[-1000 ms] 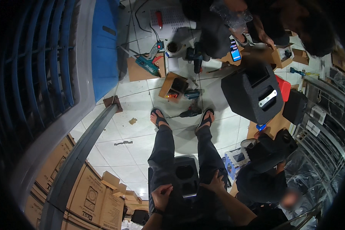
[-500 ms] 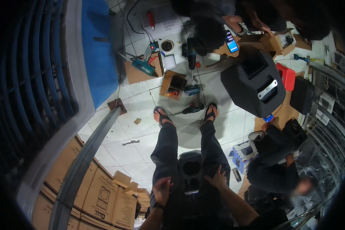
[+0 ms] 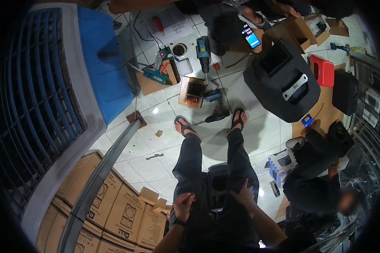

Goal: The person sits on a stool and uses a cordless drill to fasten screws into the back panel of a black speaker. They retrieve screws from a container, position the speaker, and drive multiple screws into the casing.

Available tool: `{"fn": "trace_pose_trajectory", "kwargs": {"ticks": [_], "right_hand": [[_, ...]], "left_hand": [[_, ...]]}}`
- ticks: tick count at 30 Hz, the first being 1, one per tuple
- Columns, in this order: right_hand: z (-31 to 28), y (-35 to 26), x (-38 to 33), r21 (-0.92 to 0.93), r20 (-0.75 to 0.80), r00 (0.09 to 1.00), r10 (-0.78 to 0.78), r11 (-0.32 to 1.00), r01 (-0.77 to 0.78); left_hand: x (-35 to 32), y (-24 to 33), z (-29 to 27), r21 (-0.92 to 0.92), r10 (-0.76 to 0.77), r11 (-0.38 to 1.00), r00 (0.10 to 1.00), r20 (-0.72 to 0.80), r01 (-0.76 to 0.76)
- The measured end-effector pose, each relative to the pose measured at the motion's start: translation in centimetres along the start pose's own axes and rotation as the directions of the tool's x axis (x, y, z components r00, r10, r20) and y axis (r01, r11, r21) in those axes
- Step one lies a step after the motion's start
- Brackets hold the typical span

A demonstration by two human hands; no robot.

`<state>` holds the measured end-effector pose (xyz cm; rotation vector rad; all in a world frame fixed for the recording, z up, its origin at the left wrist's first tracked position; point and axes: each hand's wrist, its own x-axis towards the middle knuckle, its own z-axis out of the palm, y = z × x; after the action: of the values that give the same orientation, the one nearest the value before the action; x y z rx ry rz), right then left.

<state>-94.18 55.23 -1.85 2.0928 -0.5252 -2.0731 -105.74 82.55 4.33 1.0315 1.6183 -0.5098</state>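
My left hand (image 3: 183, 206) rests on my left thigh with its fingers curled in and nothing visible in them. A dark band circles that wrist. On my right thigh lies my right hand (image 3: 245, 195), fingers spread and holding nothing. Between my legs stands a black speaker box (image 3: 218, 185) with round openings. A power drill (image 3: 217, 116) lies on the tiles between my sandalled feet. Just beyond it are a teal battery pack (image 3: 213, 96) and a small open box (image 3: 192, 90) with dark and orange items inside.
A teal glue gun (image 3: 156, 76) lies on cardboard, near another drill (image 3: 203, 55). A large black speaker cabinet (image 3: 283, 84) stands right of centre, a red case (image 3: 323, 71) beyond it. Cartons (image 3: 126, 211) and a metal post (image 3: 101, 181) are at left. Co-workers sit ahead and at right.
The whole view has shifted slightly. A co-worker's arm now reaches across the top left, and the far drill shows more clearly. My hands stay on my thighs.
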Motion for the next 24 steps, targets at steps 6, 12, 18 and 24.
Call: {"fn": "trace_pose_trajectory", "kwargs": {"ticks": [6, 12, 18, 24], "right_hand": [[-0.8, 0.9, 0.7, 0.039, -0.017, 0.999, -0.039, 0.998, 0.040], [-4.3, 4.2, 0.3, 0.078, -0.168, 0.948, -0.270, 0.955, 0.285], [-12.2, 8.8, -5.6, 0.190, -0.429, 0.728, -0.534, 0.735, 0.651], [-17.7, 10.9, -14.9, 0.328, -0.445, 0.680, -0.583, 0.600, 0.730]], "left_hand": [[-0.3, 0.6, 1.1, 0.104, 0.060, 0.993, 0.998, 0.006, -0.061], [-0.7, 2.4, 0.7, 0.169, 0.128, 0.976, 0.989, 0.078, -0.140], [-3.0, 6.1, -0.8, 0.079, 0.405, 0.908, 0.910, 0.086, -0.412], [-7.0, 10.8, -5.4, 0.230, 0.704, 0.670, 0.703, 0.102, -0.705]]}}
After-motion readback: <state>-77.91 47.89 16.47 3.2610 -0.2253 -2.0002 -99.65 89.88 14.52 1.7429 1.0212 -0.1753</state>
